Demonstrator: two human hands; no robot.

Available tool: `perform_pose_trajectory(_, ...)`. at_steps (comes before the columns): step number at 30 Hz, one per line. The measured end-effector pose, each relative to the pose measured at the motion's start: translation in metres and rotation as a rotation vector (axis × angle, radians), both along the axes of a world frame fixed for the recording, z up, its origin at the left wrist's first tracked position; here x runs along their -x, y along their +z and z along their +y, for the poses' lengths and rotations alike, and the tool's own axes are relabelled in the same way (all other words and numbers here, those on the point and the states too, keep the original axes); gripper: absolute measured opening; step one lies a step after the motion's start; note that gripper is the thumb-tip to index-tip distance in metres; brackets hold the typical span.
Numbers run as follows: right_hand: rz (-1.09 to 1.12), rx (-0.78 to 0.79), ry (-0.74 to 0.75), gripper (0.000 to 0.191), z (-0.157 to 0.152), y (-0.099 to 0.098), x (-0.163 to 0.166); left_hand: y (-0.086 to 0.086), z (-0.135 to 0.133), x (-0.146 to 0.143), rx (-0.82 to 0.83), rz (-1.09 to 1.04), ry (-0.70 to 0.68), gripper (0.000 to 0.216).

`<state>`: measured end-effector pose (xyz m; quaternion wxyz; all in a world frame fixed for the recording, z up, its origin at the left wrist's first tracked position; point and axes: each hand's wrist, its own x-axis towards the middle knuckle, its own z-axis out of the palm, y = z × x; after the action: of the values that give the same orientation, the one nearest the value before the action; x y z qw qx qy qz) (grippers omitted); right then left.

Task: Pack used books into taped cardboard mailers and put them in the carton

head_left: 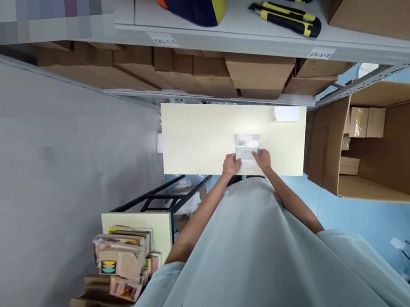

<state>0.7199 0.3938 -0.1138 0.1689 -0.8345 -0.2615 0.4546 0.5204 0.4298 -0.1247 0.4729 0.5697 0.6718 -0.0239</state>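
A small clear plastic bag with something pale and printed inside lies at the front of the cream tabletop. My left hand grips its left edge, fingers curled and thumb on top. On the opposite edge, my right hand pinches the bag in the same way, thumb pointing inward. What exactly the bag contains is too small to make out. A white box or pad rests near the tabletop's far right corner, apart from both hands.
Above the table, a grey shelf carries a tape dispenser and a utility knife, with cardboard boxes beneath. An open carton holding small boxes stands right. Stacked packages sit lower left beside the grey wall.
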Motion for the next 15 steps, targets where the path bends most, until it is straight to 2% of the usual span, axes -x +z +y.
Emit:
perform_pose_trajectory(3, 0.081, -0.019, -0.041, 0.041, 0.015, -0.005, -0.001, -0.002, 0.005, 0.0, -0.015, -0.032, -0.025, 0.026)
perform_pose_trajectory(8, 0.284, -0.145, -0.048, 0.032, 0.021, 0.002, 0.0, -0.001, 0.011, 0.002, 0.008, -0.099, -0.042, 0.022)
perform_pose_trajectory(15, 0.38, -0.241, -0.216, 0.043, -0.003, 0.023, -0.028, 0.009, 0.016, 0.008, 0.097, -0.16, 0.084, 0.054)
